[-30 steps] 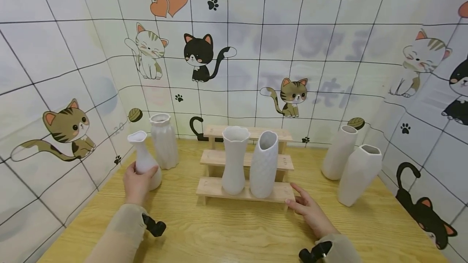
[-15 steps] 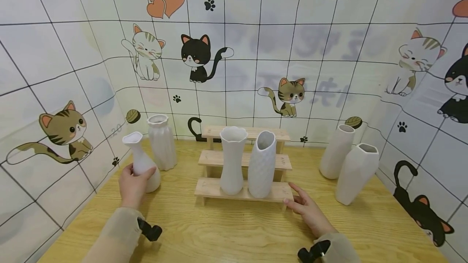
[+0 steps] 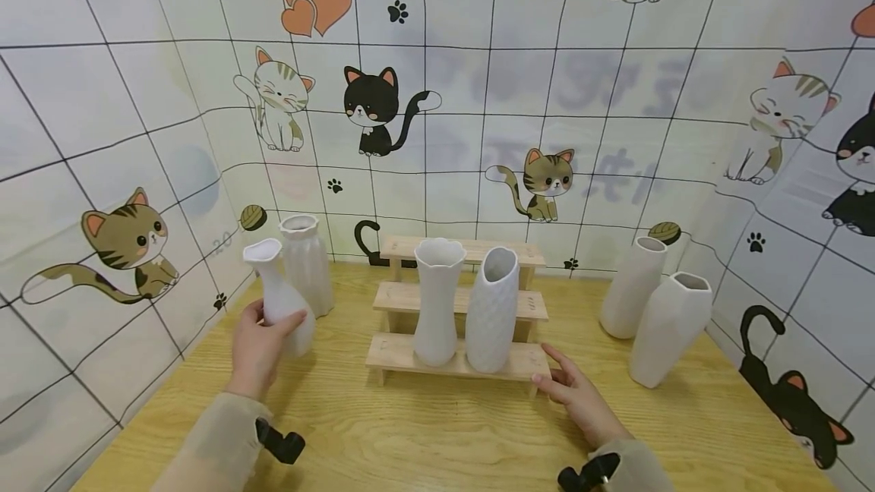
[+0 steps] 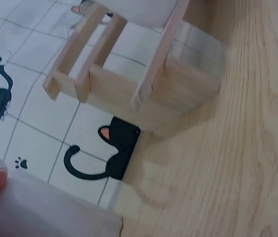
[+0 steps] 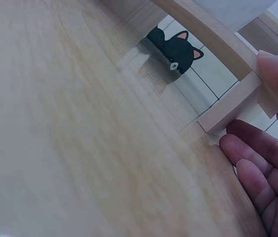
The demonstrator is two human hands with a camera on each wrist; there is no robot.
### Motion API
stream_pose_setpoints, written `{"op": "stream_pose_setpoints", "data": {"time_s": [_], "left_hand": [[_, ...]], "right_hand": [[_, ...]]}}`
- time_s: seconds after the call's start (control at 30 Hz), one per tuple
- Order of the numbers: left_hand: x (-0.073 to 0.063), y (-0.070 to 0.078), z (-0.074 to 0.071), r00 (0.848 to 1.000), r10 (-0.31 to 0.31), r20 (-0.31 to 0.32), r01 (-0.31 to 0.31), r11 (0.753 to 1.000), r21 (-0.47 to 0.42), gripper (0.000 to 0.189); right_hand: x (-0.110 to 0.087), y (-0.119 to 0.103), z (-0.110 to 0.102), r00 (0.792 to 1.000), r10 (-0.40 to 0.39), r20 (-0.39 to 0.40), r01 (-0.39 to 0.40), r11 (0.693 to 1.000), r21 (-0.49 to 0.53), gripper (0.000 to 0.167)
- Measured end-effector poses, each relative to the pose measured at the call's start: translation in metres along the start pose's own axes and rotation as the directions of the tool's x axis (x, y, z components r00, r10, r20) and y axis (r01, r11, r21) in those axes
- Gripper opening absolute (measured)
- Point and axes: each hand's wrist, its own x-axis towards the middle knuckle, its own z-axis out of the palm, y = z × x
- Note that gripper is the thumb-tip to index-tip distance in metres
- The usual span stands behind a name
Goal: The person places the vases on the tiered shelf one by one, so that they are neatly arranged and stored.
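Starting at the left edge, the left hand (image 3: 258, 346) is wrapped round the belly of the narrow-necked white vase (image 3: 279, 296), neck leaning slightly left, long axis close to upright. It sits just in front of the ribbed vase (image 3: 307, 264) by the wall; whether the base is touching the wooden table (image 3: 437, 439) or just off it, I cannot tell. Moving to the middle, the three-step wooden stand (image 3: 456, 308) lies to the right of that held vase, with a fluted vase (image 3: 436, 301) and a textured vase (image 3: 494, 308) side by side on its lowest step. On to the right: the right hand (image 3: 576, 393) is relaxed and flat, fingertips (image 5: 275, 69) touching the stand's front right corner, holding nothing. Far right, two taller vases (image 3: 652, 310) stand well apart from both hands.
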Motion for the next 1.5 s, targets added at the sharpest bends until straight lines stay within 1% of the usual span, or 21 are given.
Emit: {"op": "stream_pose_setpoints", "data": {"time_s": [0.13,0.33,0.47,0.63,0.73,0.83,0.93,1.2,1.5], "left_hand": [[-0.008,0.012,0.007,0.999,0.011,0.043,-0.009,0.999,-0.035,0.088],[-0.015,0.034,0.020,0.991,0.043,0.123,-0.038,0.998,-0.041,0.091],[-0.016,0.048,0.032,0.982,0.054,0.183,-0.042,0.997,-0.069,0.090],[-0.016,0.064,0.050,0.965,0.096,0.246,-0.074,0.993,-0.097,0.081],[-0.015,0.073,0.059,0.952,0.116,0.282,-0.092,0.991,-0.096,0.078],[-0.012,0.081,0.064,0.944,0.119,0.307,-0.103,0.992,-0.069,0.076],[-0.009,0.085,0.064,0.944,0.115,0.311,-0.105,0.993,-0.051,0.079],[-0.007,0.094,0.063,0.943,0.117,0.311,-0.103,0.993,-0.063,0.078],[-0.004,0.103,0.069,0.940,0.122,0.318,-0.106,0.992,-0.069,0.080]], "right_hand": [[0.000,0.000,0.000,1.000,-0.002,-0.001,0.002,1.000,0.001,0.079],[0.000,0.000,0.000,1.000,-0.008,0.002,0.008,1.000,0.005,0.079],[-0.001,0.000,0.000,1.000,-0.008,0.000,0.008,1.000,0.000,0.080],[-0.002,-0.001,0.000,1.000,-0.007,-0.004,0.007,1.000,0.009,0.078],[-0.003,-0.001,0.000,1.000,-0.010,-0.003,0.010,1.000,0.015,0.077],[-0.003,-0.001,0.000,1.000,-0.013,-0.003,0.013,1.000,0.011,0.077],[-0.003,-0.001,0.000,1.000,-0.011,-0.007,0.011,1.000,0.010,0.077],[-0.004,-0.001,0.000,1.000,-0.016,-0.006,0.016,1.000,0.023,0.076],[-0.004,-0.001,0.000,1.000,-0.022,-0.009,0.022,1.000,0.020,0.076]]}}
